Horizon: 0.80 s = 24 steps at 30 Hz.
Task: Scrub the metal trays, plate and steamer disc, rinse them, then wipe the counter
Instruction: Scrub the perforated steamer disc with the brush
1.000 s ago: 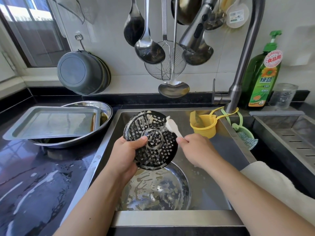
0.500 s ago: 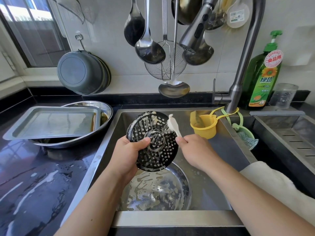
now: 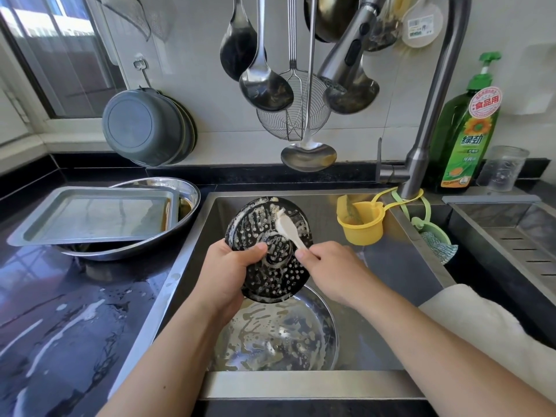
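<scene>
1. Over the sink [image 3: 192,266], held above its basin: the steamer disc [image 3: 267,251], dark, perforated, streaked with suds, tilted up toward the camera.
2. Left hand [image 3: 228,275] grips the disc's left edge, thumb curled over the face, fingers behind it and out of sight. Right hand [image 3: 331,272] has its fingers clamped on the handle of a small white brush [image 3: 288,230], whose head lies on the disc's upper right part.
3. Risk, as a judgement: the disc is soapy and held at one edge only. A hard brush stroke against the far side could twist it out of the grip and drop it onto the plate below.
4. Risk: suds sit in the holes; a quick rinse may leave residue there.
5. Directly below the disc: the round metal plate [image 3: 282,335] on the sink floor, holding foam and cloudy water.
6. Left of the disc, on the desk [image 3: 60,326]: a rectangular metal tray [image 3: 90,218] resting tilted across a metal basin [image 3: 180,194]. Brown liquid shows in the basin at the tray's right end. A bump could slide the tray off, likely spilling it.
7. The desk below the tray is wet, with soapy streaks; wiping not yet done.
8. Right of the disc: a yellow cup [image 3: 361,227] hung from the tap [image 3: 421,145]; contents unclear.
9. Further right: a green detergent bottle [image 3: 463,136], nearly full, and a clear glass jar [image 3: 502,167], contents not readable.
</scene>
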### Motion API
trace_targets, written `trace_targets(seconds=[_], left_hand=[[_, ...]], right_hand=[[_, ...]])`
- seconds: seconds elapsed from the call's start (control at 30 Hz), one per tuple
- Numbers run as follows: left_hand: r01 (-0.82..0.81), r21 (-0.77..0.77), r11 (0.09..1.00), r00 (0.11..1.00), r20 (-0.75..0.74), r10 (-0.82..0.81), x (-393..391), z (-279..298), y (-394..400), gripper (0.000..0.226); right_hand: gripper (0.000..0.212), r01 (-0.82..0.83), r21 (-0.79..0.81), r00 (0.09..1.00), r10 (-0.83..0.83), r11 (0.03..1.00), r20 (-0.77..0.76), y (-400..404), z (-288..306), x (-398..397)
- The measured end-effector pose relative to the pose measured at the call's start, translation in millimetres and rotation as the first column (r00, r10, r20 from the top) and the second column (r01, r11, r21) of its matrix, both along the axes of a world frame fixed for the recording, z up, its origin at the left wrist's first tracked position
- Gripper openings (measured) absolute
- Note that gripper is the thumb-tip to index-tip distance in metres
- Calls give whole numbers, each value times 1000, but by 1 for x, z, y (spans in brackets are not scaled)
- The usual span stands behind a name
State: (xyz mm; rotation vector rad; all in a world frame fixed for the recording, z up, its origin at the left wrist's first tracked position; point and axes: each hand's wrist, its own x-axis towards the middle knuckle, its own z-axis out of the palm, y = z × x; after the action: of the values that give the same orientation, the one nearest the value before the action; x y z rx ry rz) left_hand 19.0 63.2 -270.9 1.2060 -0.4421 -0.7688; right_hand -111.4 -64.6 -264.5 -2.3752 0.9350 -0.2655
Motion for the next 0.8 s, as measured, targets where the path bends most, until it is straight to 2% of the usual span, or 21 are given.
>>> trace_targets(seconds=[0.17,0.33,0.5,0.67,0.73,0.8], left_hand=[[31,-12,999,999,-16,-31,-2,-1,-1,27],[21,-8,1000,1000,-6,-21,-1,-1,0,25],[35,-3,999,999,19,-35,-4,-2,-2,25],[40,13,999,999,34,-40,-1,-2,0,23],[34,34,999,997,61,-36,-1,-3,0,22],[27,62,998,995,98,-33,-2,-3,-1,20]], right_hand=[[53,134,17,990,-134,991,40,-14,2,-5],[53,9,-51,1000,-8,999,28,6,4,-1],[52,168,-35,984,-165,985,69,-15,4,-7],[52,-13,-32,998,15,999,56,7,4,-1],[52,13,-15,998,-12,1000,66,4,4,0],[52,95,87,987,-105,992,118,-7,3,-2]])
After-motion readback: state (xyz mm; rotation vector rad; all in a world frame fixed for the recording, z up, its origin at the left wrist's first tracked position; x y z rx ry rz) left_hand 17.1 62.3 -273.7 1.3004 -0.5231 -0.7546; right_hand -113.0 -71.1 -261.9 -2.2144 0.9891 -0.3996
